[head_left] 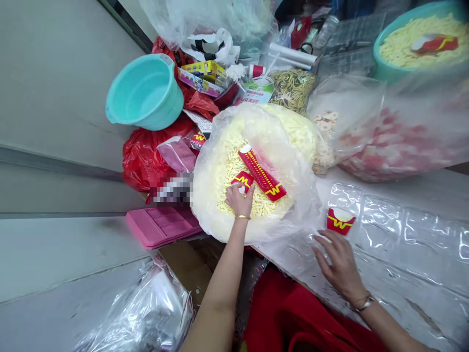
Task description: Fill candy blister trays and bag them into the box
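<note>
My left hand [240, 201] is over a large translucent bag [208, 195] of pale yellow, fry-shaped pieces [231, 161]. Its fingers pinch a small red fry carton [245, 179] with a yellow zigzag mark. Beside it, a nested stack of the same red cartons [261, 172] lies slanting on the pieces. My right hand [339, 266] hovers low over the white table [311, 274], fingers spread and holding nothing that I can see. Just beyond its fingertips another red carton [340, 221] rests in a clear plastic tray sheet [384, 220].
An empty turquoise basin [142, 90] stands at the back left above red plastic bags [142, 156]. A pink plastic lid [161, 227] lies left of the bag. Bags of pink pieces [395, 146] and a turquoise tub [381, 63] of yellow pieces occupy the right back.
</note>
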A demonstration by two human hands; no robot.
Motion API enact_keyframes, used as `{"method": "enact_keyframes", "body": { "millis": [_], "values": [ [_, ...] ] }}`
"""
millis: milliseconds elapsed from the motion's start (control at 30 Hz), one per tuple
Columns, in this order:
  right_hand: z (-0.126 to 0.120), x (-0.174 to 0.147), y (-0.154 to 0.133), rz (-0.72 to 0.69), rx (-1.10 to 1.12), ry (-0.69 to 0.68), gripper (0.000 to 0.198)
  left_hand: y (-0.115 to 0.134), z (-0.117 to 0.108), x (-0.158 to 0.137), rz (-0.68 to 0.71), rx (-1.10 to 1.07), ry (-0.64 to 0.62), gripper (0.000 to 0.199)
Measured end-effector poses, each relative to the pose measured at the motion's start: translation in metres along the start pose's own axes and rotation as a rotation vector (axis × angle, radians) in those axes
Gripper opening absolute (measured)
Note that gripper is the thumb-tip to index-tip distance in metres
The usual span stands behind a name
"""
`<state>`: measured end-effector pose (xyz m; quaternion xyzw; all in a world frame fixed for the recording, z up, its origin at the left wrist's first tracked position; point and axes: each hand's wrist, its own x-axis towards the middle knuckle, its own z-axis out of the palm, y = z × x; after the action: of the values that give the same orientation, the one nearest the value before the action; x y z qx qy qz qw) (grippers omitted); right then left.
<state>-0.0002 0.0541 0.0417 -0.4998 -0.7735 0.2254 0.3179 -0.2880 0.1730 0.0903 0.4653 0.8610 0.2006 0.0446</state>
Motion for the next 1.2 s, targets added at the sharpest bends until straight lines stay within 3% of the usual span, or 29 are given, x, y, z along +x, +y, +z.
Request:
{"method": "enact_keyframes", "body": {
  "millis": [100, 167, 267, 367, 467, 533, 567, 633, 733, 800, 933, 1000, 1067, 1200],
  "values": [
    [0.023, 0.030, -0.034, -0.115, 0.133, -0.127, 0.039, -0.020, 0.012, 0.024, 0.032, 0.124, -0.116, 0.022],
    [0.034, 0.052, -0.053, -0.152, 0.159, -0.190, 0.040, -0.024, 0.005, 0.023, 0.125, 0.110, -0.142, 0.014],
    [0.043, 0.081, -0.073, -0.151, 0.110, -0.214, 0.054, -0.024, -0.024, 0.002, 0.311, 0.051, -0.194, 0.013],
    [0.048, 0.101, -0.082, -0.175, 0.013, -0.225, 0.077, -0.022, -0.052, -0.034, 0.503, 0.039, -0.352, 0.014],
    [0.059, 0.113, -0.077, -0.224, -0.049, -0.253, 0.087, -0.023, -0.062, -0.061, 0.623, -0.041, -0.536, 0.015],
    [0.067, 0.118, -0.070, -0.230, -0.049, -0.276, 0.085, -0.027, -0.059, -0.062, 0.671, -0.169, -0.658, 0.015],
    [0.071, 0.120, -0.066, -0.223, -0.038, -0.296, 0.083, -0.032, -0.057, -0.056, 0.671, -0.220, -0.681, 0.016],
    [0.076, 0.121, -0.061, -0.211, 0.016, -0.374, 0.076, -0.044, -0.051, -0.037, 0.614, -0.203, -0.609, 0.018],
    [0.079, 0.120, -0.061, -0.205, 0.143, -0.553, 0.062, -0.068, -0.048, 0.001, 0.459, 0.152, -0.372, 0.035],
    [0.081, 0.123, -0.063, -0.162, 0.198, -0.618, 0.061, -0.082, -0.047, 0.023, 0.407, 0.402, -0.298, 0.043],
    [0.090, 0.143, -0.055, -0.009, 0.223, -0.545, 0.074, -0.099, -0.048, 0.049, 0.459, 0.552, -0.333, 0.033],
    [0.095, 0.154, -0.045, 0.011, 0.237, -0.493, 0.075, -0.104, -0.049, 0.055, 0.476, 0.460, -0.372, 0.023],
    [0.098, 0.160, -0.038, -0.001, 0.256, -0.450, 0.071, -0.108, -0.049, 0.058, 0.439, 0.230, -0.358, 0.014],
    [0.097, 0.151, -0.036, -0.003, 0.249, -0.312, 0.071, -0.108, -0.048, 0.052, 0.143, -0.471, -0.346, 0.012]
  ]
}}
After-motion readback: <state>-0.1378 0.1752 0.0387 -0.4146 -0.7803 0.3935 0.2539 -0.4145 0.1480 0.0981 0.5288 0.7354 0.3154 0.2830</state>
